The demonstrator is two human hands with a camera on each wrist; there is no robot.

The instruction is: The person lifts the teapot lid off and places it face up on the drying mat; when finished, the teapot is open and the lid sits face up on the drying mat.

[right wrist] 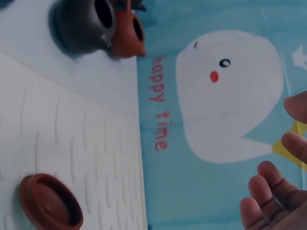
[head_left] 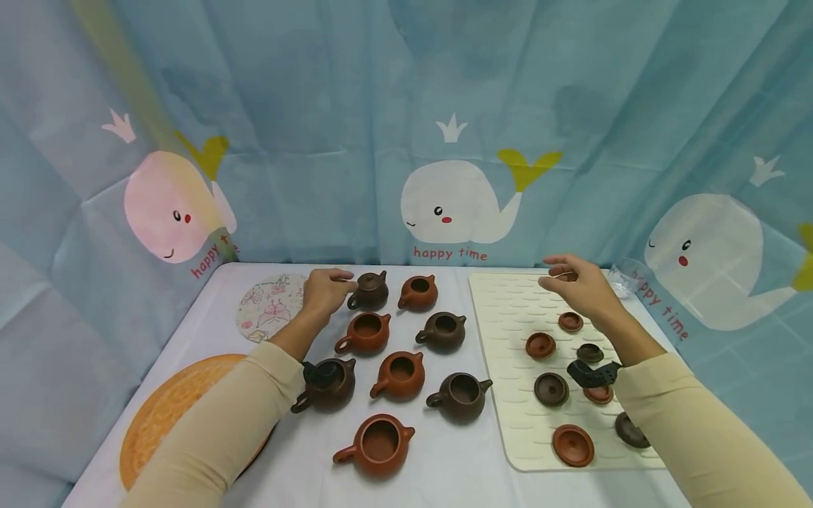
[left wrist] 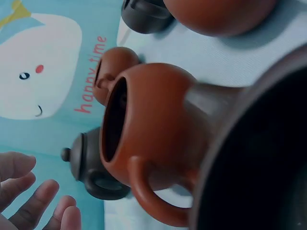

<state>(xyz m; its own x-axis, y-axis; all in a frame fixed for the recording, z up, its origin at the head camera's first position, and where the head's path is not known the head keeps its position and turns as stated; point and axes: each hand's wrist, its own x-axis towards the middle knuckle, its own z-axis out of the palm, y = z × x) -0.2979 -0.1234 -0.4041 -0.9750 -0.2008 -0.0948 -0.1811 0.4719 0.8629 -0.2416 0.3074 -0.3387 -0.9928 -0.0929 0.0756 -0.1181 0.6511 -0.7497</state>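
In the head view my left hand (head_left: 324, 293) hovers beside a dark brown teapot (head_left: 370, 295) that wears its lid. The left wrist view has that hand's fingers (left wrist: 36, 203) loosely bent, holding nothing and apart from the pot. Several lidless teapots, reddish-brown like this one (head_left: 381, 444) and dark brown like this one (head_left: 460, 398), stand in rows with their openings up. Over the far part of a cream mat (head_left: 508, 423) is my right hand (head_left: 581, 286), fingers relaxed and holding nothing. Several loose lids, among them a reddish one (head_left: 573, 444) and a dark one (head_left: 551, 389), lie on the mat.
A round orange-brown board (head_left: 171, 395) lies at the left, partly under my left sleeve. Behind it is a round floral mat (head_left: 267, 310). Some clear plastic (head_left: 625, 279) sits at the far right corner. A blue whale-print curtain (head_left: 317, 176) encloses the white table.
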